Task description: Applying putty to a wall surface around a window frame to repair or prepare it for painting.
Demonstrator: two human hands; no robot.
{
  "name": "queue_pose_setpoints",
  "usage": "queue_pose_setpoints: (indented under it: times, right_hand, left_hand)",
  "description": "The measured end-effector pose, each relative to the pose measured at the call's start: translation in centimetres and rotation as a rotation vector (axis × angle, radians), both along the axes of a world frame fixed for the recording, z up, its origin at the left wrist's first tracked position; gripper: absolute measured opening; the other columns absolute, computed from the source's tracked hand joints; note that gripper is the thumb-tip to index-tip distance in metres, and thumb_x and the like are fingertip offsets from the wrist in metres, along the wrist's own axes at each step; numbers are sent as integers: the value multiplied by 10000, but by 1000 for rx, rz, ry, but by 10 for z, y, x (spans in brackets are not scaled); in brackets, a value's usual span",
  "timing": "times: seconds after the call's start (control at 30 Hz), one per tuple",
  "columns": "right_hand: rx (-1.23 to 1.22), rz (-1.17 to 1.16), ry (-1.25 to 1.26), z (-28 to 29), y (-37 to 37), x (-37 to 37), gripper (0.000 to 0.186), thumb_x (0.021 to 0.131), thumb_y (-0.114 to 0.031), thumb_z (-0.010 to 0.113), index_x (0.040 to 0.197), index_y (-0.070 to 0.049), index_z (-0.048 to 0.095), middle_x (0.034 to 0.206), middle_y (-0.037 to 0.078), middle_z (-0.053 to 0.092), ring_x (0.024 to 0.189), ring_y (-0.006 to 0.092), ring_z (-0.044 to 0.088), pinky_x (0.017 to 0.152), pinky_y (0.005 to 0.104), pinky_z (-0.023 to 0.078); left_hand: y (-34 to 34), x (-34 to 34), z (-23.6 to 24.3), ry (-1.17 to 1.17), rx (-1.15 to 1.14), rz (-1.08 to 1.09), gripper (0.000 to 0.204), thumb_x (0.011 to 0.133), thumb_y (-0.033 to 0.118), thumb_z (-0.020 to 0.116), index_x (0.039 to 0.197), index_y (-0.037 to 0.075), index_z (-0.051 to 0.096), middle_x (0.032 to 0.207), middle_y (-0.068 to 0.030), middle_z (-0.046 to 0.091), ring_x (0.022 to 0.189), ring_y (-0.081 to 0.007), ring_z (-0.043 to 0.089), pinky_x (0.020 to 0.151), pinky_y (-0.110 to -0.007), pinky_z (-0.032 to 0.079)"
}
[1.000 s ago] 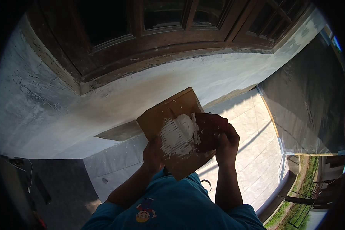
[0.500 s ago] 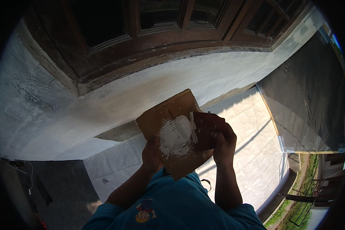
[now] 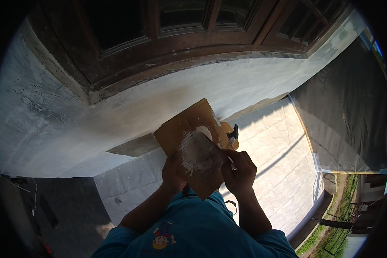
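Observation:
My left hand (image 3: 173,174) grips the lower left edge of a brown board (image 3: 182,122), its fingers partly hidden beneath. White putty (image 3: 189,148) lies smeared and ridged across the board's middle, with a thicker lump near the top. My right hand (image 3: 241,170) is closed round a flat putty scraper (image 3: 214,144), whose blade is tilted over the putty. How much of the blade touches the board is hard to tell in the shade.
Ahead stands a white plastered wall (image 3: 137,103) below a brown wooden window frame (image 3: 193,43). Beyond the board is a tan object with a black part (image 3: 233,134). Pale tiles (image 3: 275,146) cover the floor; a dark sheet (image 3: 344,107) lies at right.
My right hand has moved down and left, and the scraper has turned from broad-side view to a steep tilt over the putty. The tan and black object now shows beyond the board.

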State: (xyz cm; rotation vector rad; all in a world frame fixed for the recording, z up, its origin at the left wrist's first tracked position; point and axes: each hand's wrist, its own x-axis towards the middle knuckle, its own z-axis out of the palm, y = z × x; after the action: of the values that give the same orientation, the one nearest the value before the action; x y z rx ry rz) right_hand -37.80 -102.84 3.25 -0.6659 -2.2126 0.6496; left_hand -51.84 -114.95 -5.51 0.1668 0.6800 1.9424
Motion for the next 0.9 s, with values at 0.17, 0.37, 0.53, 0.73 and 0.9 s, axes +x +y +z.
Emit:
queue_pose_setpoints:
  times: [0.17,0.37,0.53,0.73,0.9]
  right_hand:
    - [-92,-45,-30,4,2,3,295,734,29,680,1012,-61,718,900,95,721,756,238,678,687,335,557]
    - [234,87,-82,1,-6,-4,333,675,5,688,998,-66,725,983,58,740,779,207,661,710,317,534]
    - [223,145,-93,-8,-11,2,306,684,-33,722,988,-71,725,983,66,736,768,213,655,702,324,520]
    - [257,314,-107,-8,-12,-2,273,726,-157,789,988,-114,726,1000,35,730,791,207,646,729,337,510]
    - [263,311,-43,7,3,-4,244,724,-154,787,959,-129,728,922,20,734,755,213,648,696,330,506]
  left_hand:
    - [-3,-2,-5,-20,48,-18,525,1035,375,451,1431,43,362,1330,-148,533,1262,-278,528,1047,-461,455]
    - [-7,2,-2,-55,-34,9,516,1049,376,425,1444,51,353,1345,-136,531,1265,-267,527,1058,-459,442]
    - [-1,8,-4,-30,-49,48,551,1052,431,407,1446,50,349,1332,-128,539,1249,-252,536,1054,-436,448]
    - [2,6,0,-80,29,76,615,1036,511,393,1443,52,366,1338,-134,542,1243,-262,538,1066,-427,433]
    - [1,11,-5,-128,16,183,589,1034,478,386,1432,43,392,1352,-144,547,1235,-296,547,1069,-448,424]
